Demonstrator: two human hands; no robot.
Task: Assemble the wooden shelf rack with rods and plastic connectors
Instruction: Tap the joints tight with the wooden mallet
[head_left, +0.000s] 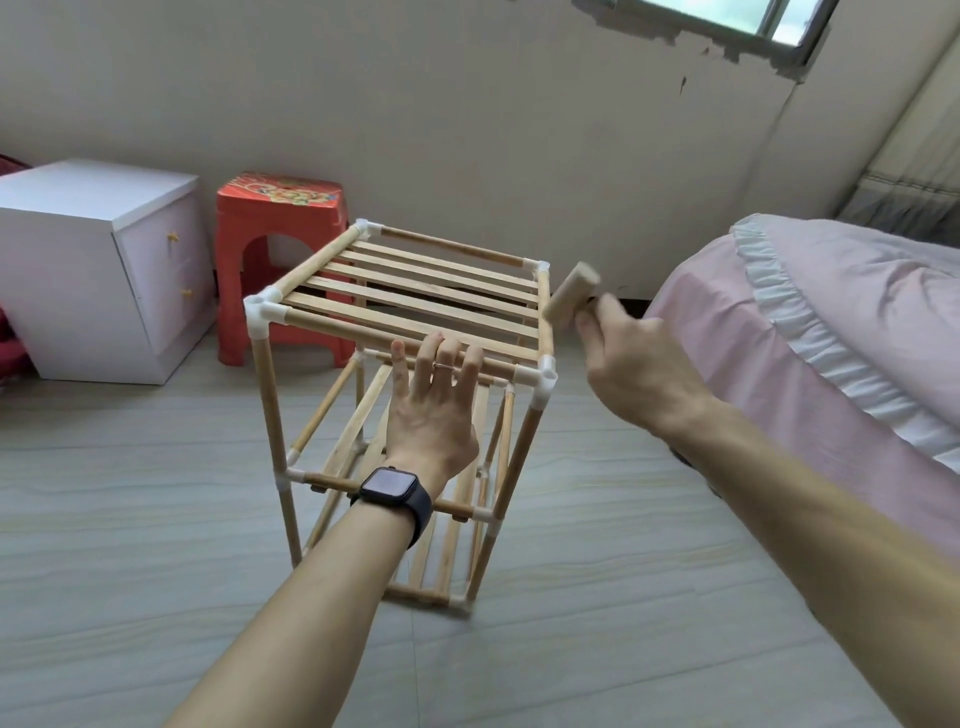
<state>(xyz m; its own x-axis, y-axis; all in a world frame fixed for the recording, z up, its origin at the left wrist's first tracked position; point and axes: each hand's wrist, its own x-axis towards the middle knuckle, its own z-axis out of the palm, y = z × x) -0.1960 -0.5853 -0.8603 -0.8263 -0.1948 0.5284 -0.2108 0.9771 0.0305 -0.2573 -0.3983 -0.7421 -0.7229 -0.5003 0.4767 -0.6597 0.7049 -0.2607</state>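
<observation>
White cabinet (78, 249) and red stool (280, 218) stand by the beige wall (467, 104); pink bed (831, 312) right, window (727, 15) above.

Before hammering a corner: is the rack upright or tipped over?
Upright: the rack stands on its legs on the floor, top shelf level, left hand resting on its front rod.
</observation>
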